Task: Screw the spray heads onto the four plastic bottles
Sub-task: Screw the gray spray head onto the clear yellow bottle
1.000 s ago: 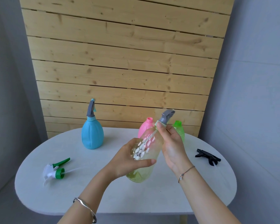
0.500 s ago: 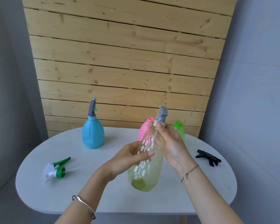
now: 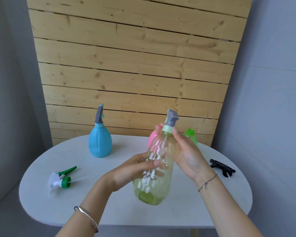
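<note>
I hold a clear yellowish bottle (image 3: 158, 175) nearly upright above the table. My left hand (image 3: 132, 170) wraps its middle. My right hand (image 3: 186, 151) pinches the pale green collar under its grey spray head (image 3: 171, 118). A blue bottle (image 3: 100, 142) with a grey spray head on it stands at the back left. Behind my hands a pink bottle (image 3: 151, 138) and a green bottle (image 3: 190, 135) are partly hidden; the green one's neck is bare. A white and green spray head (image 3: 61, 178) lies at the left, a black spray head (image 3: 222, 168) at the right.
The white oval table (image 3: 186, 212) stands against a wooden slat wall (image 3: 135, 65), with grey walls on both sides. Its front edge is close below my forearms.
The yellowish bottle has swung from tilted to nearly upright in my hands. The grey spray head has turned on the neck, with my right fingers shifting around its collar.
</note>
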A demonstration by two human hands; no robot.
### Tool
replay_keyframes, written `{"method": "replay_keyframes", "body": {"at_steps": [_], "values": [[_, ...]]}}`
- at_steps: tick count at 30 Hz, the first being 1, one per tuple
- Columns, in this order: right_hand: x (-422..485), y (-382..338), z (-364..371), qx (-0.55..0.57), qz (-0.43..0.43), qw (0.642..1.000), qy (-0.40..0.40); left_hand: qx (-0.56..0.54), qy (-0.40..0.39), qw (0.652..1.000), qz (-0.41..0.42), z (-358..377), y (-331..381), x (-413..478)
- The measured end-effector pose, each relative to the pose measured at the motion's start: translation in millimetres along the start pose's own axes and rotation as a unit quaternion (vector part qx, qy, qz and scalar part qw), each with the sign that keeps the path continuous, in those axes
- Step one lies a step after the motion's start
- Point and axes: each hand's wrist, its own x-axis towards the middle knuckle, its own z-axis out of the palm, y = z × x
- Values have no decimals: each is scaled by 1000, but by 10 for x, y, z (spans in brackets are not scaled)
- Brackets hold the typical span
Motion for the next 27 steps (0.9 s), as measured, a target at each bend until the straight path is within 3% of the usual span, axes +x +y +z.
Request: {"method": "replay_keyframes", "body": {"at_steps": [6,12,15,21,27], "values": [[11,27,44,-4,-3,997,72,-21,14,999,21,48,-9,23],[-4,-6,-36,-54,-9,999,2,-43,-29,998,-17,2,-20,1],[25,56,-25,-124,-17,991,53,18,7,1000,10,-22,-4,-4],[43,143,100,-142,-79,983,86,65,67,994,53,-88,-35,-16],[141,192,269,-255,-105,954,112,131,204,967,76,-195,-162,-51]]}}
